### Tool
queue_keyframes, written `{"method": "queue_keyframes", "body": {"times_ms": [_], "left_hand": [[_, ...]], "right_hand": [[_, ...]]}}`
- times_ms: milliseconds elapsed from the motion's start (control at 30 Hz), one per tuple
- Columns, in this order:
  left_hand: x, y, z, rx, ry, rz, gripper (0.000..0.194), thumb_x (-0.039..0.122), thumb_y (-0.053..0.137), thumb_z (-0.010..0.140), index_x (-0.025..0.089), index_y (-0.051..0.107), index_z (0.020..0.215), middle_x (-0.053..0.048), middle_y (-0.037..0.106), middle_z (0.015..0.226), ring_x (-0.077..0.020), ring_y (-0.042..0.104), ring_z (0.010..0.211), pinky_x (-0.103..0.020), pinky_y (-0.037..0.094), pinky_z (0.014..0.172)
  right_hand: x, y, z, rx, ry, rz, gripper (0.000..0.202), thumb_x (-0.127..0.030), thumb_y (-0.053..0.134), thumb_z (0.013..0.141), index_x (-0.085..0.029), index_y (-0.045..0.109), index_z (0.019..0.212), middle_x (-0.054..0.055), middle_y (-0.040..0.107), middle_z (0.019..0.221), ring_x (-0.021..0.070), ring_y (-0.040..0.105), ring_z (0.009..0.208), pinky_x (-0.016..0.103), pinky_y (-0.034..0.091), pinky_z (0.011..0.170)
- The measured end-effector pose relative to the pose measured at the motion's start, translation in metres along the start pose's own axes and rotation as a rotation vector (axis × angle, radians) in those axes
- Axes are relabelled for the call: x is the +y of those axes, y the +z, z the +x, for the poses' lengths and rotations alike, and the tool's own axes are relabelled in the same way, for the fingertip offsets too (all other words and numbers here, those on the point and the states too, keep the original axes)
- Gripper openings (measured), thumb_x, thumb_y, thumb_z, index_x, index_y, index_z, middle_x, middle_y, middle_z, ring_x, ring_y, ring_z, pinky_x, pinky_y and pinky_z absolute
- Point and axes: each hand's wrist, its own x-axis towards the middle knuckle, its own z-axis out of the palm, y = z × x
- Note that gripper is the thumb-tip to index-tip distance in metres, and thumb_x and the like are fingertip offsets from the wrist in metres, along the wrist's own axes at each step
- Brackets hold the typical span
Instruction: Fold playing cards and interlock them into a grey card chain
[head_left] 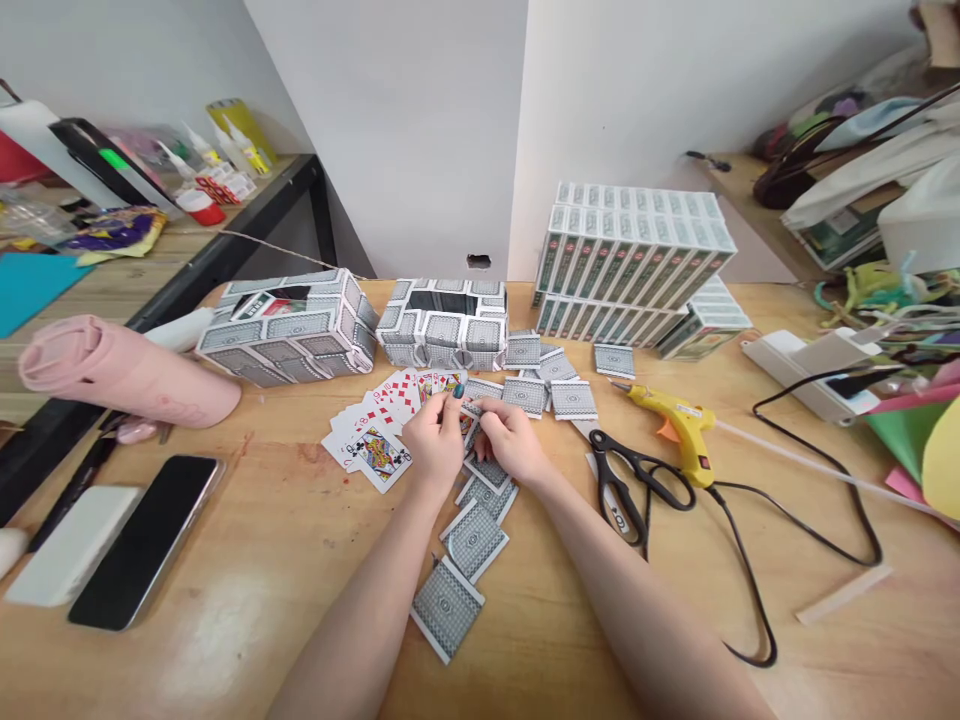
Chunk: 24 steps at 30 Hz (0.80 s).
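Between my two hands a playing card (468,425) shows its printed face, partly covered by fingers. My left hand (436,440) pinches its left side, thumb on top. My right hand (511,440) has its fingers curled on the right side. Left of them lies a fan of face-up cards (381,455), with a queen of clubs in front. Grey-backed cards with folded edges (475,538) trail toward me below the hands. More folded cards (525,396) lie beyond my right hand. Two boxes covered in folded cards (289,330) stand at the back.
Black scissors (637,485) and a yellow glue gun (686,430) with its cord lie to the right. Stacked card packs (622,265) stand against the wall. A pink roll (135,370), a phone (146,540) and a white box (71,545) lie left. A white power strip (814,375) sits right.
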Motion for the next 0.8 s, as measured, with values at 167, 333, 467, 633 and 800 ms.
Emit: {"method": "queue_keyframes", "body": {"times_ms": [167, 333, 467, 633, 800], "left_hand": [[0.001, -0.001, 0.002, 0.082, 0.161, -0.005, 0.020, 0.029, 0.049, 0.086, 0.016, 0.065, 0.085, -0.004, 0.068, 0.076, -0.0117, 0.060, 0.068, -0.021, 0.044, 0.064], [0.002, -0.002, 0.002, 0.092, 0.381, 0.039, 0.013, 0.024, 0.057, 0.082, 0.017, 0.065, 0.088, -0.005, 0.071, 0.083, -0.0138, 0.065, 0.076, -0.024, 0.049, 0.071], [0.001, 0.000, -0.001, 0.111, 0.486, 0.055, 0.013, 0.019, 0.058, 0.080, 0.017, 0.067, 0.090, -0.006, 0.072, 0.082, -0.0142, 0.067, 0.074, -0.024, 0.051, 0.069], [0.002, 0.001, -0.004, 0.012, 0.541, 0.016, 0.019, 0.016, 0.054, 0.082, 0.017, 0.066, 0.097, -0.006, 0.072, 0.087, -0.0150, 0.068, 0.079, -0.025, 0.051, 0.074], [0.003, -0.001, -0.004, -0.089, 0.392, -0.040, 0.018, 0.017, 0.046, 0.087, 0.017, 0.062, 0.093, -0.006, 0.071, 0.089, -0.0140, 0.066, 0.084, -0.024, 0.050, 0.075]], "right_hand": [[0.001, 0.002, 0.000, 0.133, -0.086, 0.160, 0.021, -0.040, 0.052, 0.081, -0.019, 0.054, 0.082, -0.004, 0.057, 0.050, 0.0116, 0.052, 0.040, 0.022, 0.041, 0.039], [0.008, 0.000, -0.001, 0.362, -0.261, 0.019, 0.019, -0.038, 0.052, 0.083, -0.021, 0.059, 0.087, 0.003, 0.064, 0.072, 0.0159, 0.063, 0.061, 0.029, 0.052, 0.060], [0.011, -0.001, -0.001, 0.501, -0.307, -0.136, 0.016, -0.034, 0.051, 0.083, -0.021, 0.060, 0.088, 0.002, 0.065, 0.074, 0.0149, 0.061, 0.061, 0.028, 0.050, 0.060], [0.006, -0.007, 0.000, 0.572, -0.267, -0.019, 0.013, -0.031, 0.055, 0.080, -0.019, 0.060, 0.078, -0.001, 0.059, 0.060, 0.0132, 0.054, 0.052, 0.026, 0.044, 0.053], [0.000, -0.011, 0.000, 0.498, -0.227, 0.121, 0.015, -0.030, 0.061, 0.075, -0.018, 0.057, 0.066, -0.004, 0.050, 0.053, 0.0099, 0.045, 0.048, 0.024, 0.037, 0.049]]}}
